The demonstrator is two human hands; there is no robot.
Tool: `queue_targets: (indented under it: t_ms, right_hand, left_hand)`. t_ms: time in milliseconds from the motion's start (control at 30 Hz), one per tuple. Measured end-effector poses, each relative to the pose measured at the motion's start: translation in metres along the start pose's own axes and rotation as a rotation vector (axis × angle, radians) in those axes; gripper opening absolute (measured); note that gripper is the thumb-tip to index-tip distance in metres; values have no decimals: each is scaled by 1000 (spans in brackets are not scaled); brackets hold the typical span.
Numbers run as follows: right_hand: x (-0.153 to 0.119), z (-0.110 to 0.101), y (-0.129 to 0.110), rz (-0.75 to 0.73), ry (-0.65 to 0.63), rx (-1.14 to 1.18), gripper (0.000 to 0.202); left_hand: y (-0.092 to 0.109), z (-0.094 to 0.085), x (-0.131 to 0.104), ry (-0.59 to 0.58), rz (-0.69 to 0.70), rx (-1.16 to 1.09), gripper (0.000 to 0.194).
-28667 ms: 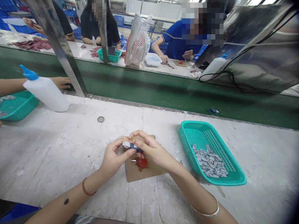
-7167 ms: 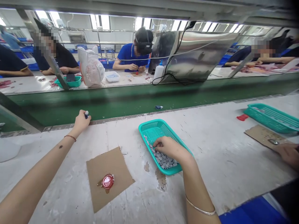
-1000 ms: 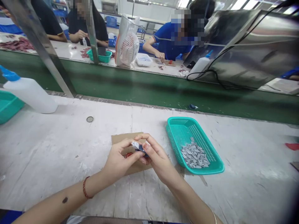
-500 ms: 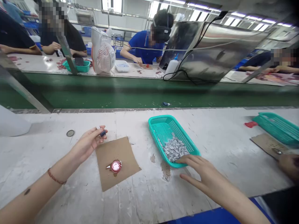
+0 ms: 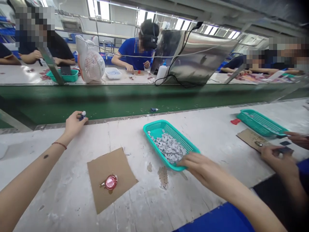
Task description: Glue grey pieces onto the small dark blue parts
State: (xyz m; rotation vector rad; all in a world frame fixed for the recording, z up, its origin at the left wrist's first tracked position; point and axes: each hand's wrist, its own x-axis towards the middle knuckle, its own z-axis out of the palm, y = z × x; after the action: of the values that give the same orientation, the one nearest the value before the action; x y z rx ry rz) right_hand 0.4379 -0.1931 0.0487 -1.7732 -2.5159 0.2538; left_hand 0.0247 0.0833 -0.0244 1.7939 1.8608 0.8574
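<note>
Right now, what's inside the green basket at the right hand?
Many small grey-white pieces lie in the green basket, with some floor bare at its far end. The right hand hides part of the near end, and the heap covers the floor beneath it.

Held blue-and-white piece (image 5: 81,118) in left hand (image 5: 74,125) | had right hand (image 5: 199,164) at rim of teal basket (image 5: 157,132) | saw red disc (image 5: 111,182) on cardboard (image 5: 101,199)
</note>
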Motion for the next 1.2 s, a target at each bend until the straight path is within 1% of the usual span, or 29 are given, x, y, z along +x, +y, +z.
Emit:
queue_targets:
  t_ms: [67, 133, 200, 300, 333, 367, 433, 500, 533, 567, 667, 733, 833, 900, 967, 1000, 1033, 1067, 1100, 1133, 1200]
  right_hand:
    - [-5, 14, 1, 32, -6, 24, 35]
    - [-10, 21, 3, 79, 34, 62, 35]
    - [-14, 19, 4, 103, 13, 134, 32]
    - [-10, 3, 6, 118, -125, 289, 26]
    - [-5, -2, 8, 134, -139, 337, 25]
    - [2, -5, 10, 163, -116, 370, 26]
    - [23, -8, 18, 235, 7, 365, 29]
    - [51, -3, 29, 281, 125, 264, 32]
    - [66, 1, 35, 282, 143, 182, 33]
    - [81, 6, 41, 274, 135, 91, 35]
    - [117, 23, 55, 251, 40, -125, 43]
    - [130, 31, 61, 249, -2, -170, 41]
    - [137, 37, 64, 237, -21, -172, 32]
    - [138, 38, 66, 236, -19, -158, 28]
    - [137, 36, 67, 240, -7, -134, 27]
    - [136, 34, 67, 241, 1, -129, 27]
    - [134, 31, 65, 242, 22, -107, 27]
    - [131, 27, 62, 243, 62, -47, 27]
    - [127, 23, 56, 245, 118, 59, 26]
    - [121, 19, 47, 250, 180, 199, 25]
    - [106, 13, 21, 259, 283, 516, 22]
  left_hand:
    - [-6, -3, 12, 1, 9, 48, 35]
    - [-11, -5, 21, 11, 16, 105, 34]
    - [-14, -5, 30, 28, 14, 158, 34]
    - [-18, -4, 43, 39, 6, 230, 34]
    - [-19, -4, 46, 42, 1, 253, 34]
    - [-21, -4, 49, 44, -3, 276, 35]
    - [-24, -7, 54, 52, -10, 326, 37]
    - [-26, -10, 57, 59, -16, 379, 40]
    - [-28, -13, 58, 59, -19, 406, 41]
    - [-29, -15, 58, 54, -22, 432, 42]
    - [-35, -21, 57, 26, -25, 503, 44]
    - [-39, -24, 56, 14, -10, 539, 43]
    - [-40, -23, 55, 45, 25, 589, 45]
    - [-31, -14, 56, 104, 125, 577, 49]
    - [-11, 4, 54, 145, 298, 506, 47]
    - [2, 16, 53, 130, 377, 453, 43]
    - [18, 30, 51, 102, 425, 428, 38]
    - [35, 45, 48, 46, 480, 385, 35]
    - [52, 61, 45, -68, 526, 251, 34]
    - [69, 77, 41, -123, 556, 201, 34]
    - [101, 108, 33, -194, 604, 138, 34]
